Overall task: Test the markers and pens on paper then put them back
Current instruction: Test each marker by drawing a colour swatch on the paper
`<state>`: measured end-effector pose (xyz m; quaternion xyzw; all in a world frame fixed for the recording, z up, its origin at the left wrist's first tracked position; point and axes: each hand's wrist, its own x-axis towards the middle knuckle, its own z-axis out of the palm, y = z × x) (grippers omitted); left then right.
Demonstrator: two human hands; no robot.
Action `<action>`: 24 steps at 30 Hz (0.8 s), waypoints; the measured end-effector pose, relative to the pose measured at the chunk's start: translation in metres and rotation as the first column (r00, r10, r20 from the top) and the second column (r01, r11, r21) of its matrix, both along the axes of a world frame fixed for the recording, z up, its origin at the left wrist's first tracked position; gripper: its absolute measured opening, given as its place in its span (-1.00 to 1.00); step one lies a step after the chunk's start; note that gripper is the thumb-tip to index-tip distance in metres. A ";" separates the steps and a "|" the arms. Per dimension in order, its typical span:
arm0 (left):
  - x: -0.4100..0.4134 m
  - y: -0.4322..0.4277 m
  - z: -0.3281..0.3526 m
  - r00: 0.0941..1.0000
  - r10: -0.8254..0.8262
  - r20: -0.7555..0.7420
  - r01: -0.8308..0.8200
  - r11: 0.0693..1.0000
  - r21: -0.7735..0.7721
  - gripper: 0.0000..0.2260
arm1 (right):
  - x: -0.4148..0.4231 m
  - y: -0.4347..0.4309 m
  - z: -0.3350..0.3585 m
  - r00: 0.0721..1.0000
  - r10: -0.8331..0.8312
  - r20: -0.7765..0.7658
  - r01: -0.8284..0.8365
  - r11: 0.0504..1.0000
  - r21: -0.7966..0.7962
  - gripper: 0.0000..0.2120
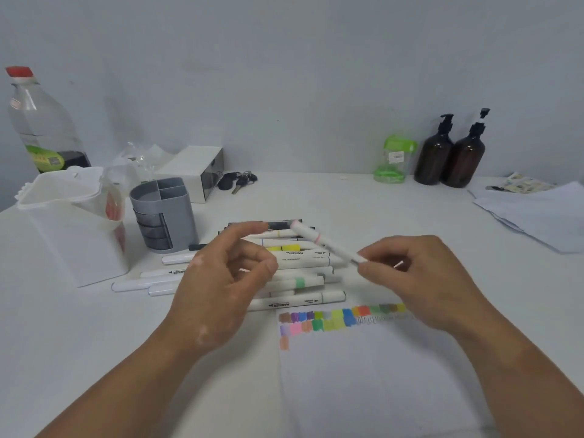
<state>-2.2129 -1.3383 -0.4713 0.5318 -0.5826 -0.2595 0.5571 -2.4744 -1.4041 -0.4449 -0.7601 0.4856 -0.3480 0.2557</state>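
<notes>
The right hand (420, 279) pinches one end of a white marker (325, 243) between thumb and fingertips, its pink-ringed far end aimed toward 10 o'clock above the pile of markers (303, 282). The left hand (221, 286) hovers at 9 o'clock of it, fingers loosely curled and spread, gripping nothing visible. The held marker is motion-blurred and its pinched end hidden; the left hand covers the pile's left part, and the right hand cuts off the swatch row on the paper (379, 374) at 6 o'clock.
</notes>
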 end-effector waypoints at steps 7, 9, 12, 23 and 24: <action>-0.015 0.010 -0.006 0.896 0.012 0.443 -0.010 1.000 -0.007 -0.87 | -0.024 -0.031 -0.018 0.823 -0.458 -0.336 0.481 0.876 -0.015 -0.84; -0.015 0.010 -0.006 0.897 0.007 0.443 -0.009 1.000 0.004 -0.88 | -0.021 -0.035 -0.021 0.770 -0.495 -0.403 0.536 0.844 -0.012 -0.84; -0.011 0.011 -0.006 0.901 0.014 0.433 -0.019 1.000 0.006 -0.88 | -0.017 -0.040 -0.026 0.728 -0.529 -0.435 0.581 0.814 -0.015 -0.83; -0.009 0.013 -0.004 0.916 -0.027 0.401 0.010 0.999 0.044 -0.90 | 0.001 -0.012 -0.016 0.958 -0.205 -0.198 0.188 0.977 -0.099 -0.93; -0.009 0.013 -0.004 0.917 -0.028 0.399 0.011 0.999 0.044 -0.90 | 0.007 -0.007 -0.018 0.974 -0.097 -0.206 0.088 0.995 -0.049 -0.89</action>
